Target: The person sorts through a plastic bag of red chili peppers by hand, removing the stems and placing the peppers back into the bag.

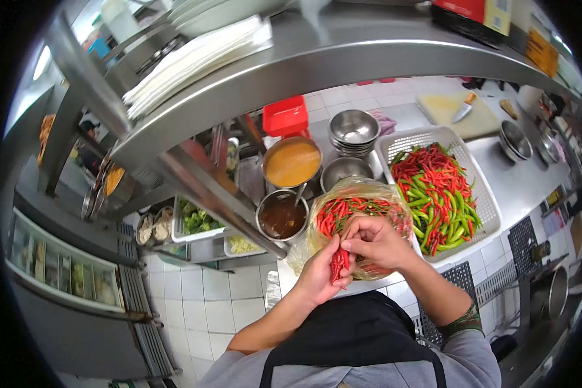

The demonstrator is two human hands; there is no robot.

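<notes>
My left hand (315, 277) is closed around a few red chili peppers (338, 263), which poke out between the thumb and fingers. Right beside it, my right hand (380, 243) is pinched at the upper ends of these chilies; what sits between its fingertips is too small to make out. Both hands are over the near side of a clear plastic bag (394, 193) full of red chilies (333, 213), partly hidden by my hands. To the right, a white perforated basket (489, 186) holds red chilies (427, 165) and green chilies (456, 216).
Left of the bag are a pot of orange liquid (292, 163) and a pot of dark sauce (280, 218). Stacked metal bowls (354, 127) stand behind. A knife (463, 110) lies on a cutting board (440, 107). A metal shelf (343, 61) crosses above the counter.
</notes>
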